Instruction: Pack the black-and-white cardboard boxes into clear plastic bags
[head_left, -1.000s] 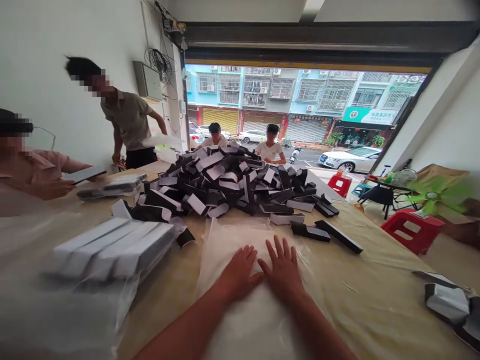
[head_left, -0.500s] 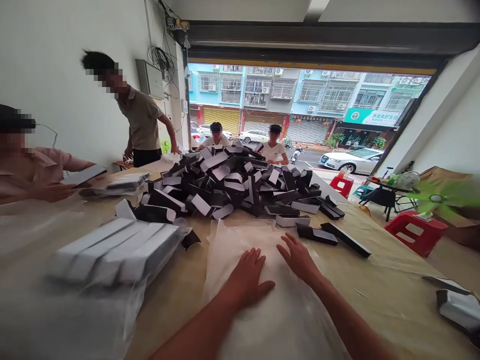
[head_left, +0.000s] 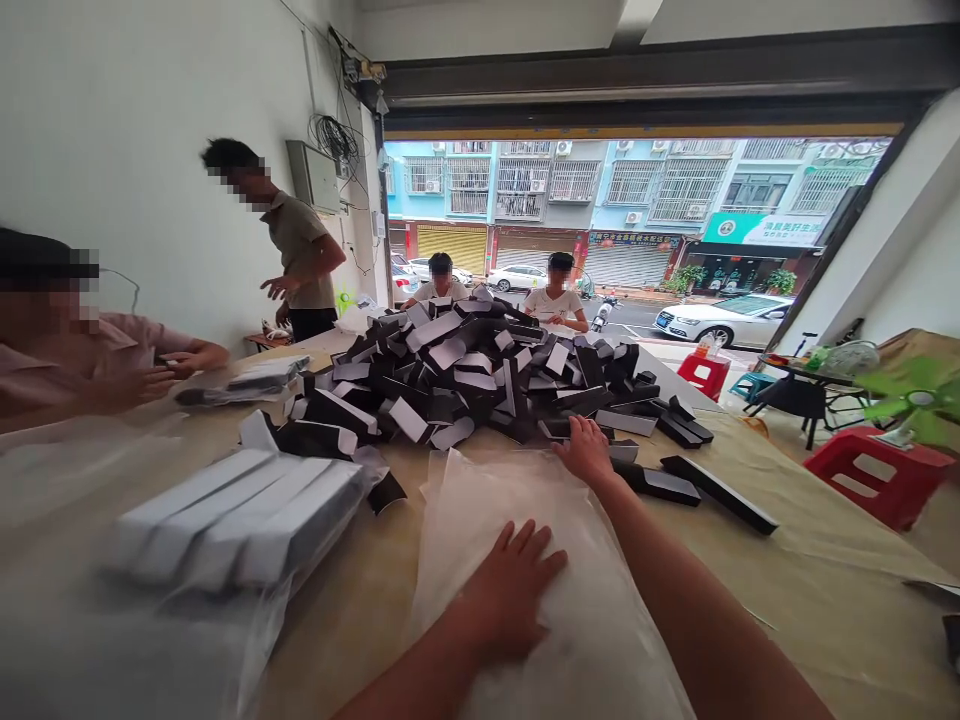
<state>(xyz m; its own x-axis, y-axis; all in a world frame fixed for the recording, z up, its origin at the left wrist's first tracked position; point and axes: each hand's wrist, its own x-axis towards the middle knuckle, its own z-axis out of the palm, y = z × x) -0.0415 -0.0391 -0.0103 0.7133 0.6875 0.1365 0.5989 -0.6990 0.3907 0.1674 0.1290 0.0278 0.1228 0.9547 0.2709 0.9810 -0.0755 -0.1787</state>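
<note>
My left hand [head_left: 517,595] lies spread and flat on a stack of clear plastic bags [head_left: 487,500] in front of me. Beyond the bags' far edge, my right hand [head_left: 587,452] has its fingers bent together over a small black-and-white cardboard box [head_left: 624,452] at the near side of a heap. The hand covers the middle of this box. The heap of black-and-white boxes [head_left: 450,380] fills the middle of the table. On the left, several white boxes [head_left: 240,510] lie side by side inside a clear bag.
Two loose boxes [head_left: 720,495] lie right of my right hand on the cloth-covered table [head_left: 810,540]. A co-worker [head_left: 97,350] sits at the left, another person [head_left: 300,250] stands behind, and two sit beyond the heap. Red stools [head_left: 874,475] and a green fan [head_left: 919,398] are at the right.
My right hand has moved forward off the bags onto a box at the heap's edge. My left hand has slid slightly right and nearer. The standing person has raised a forearm.
</note>
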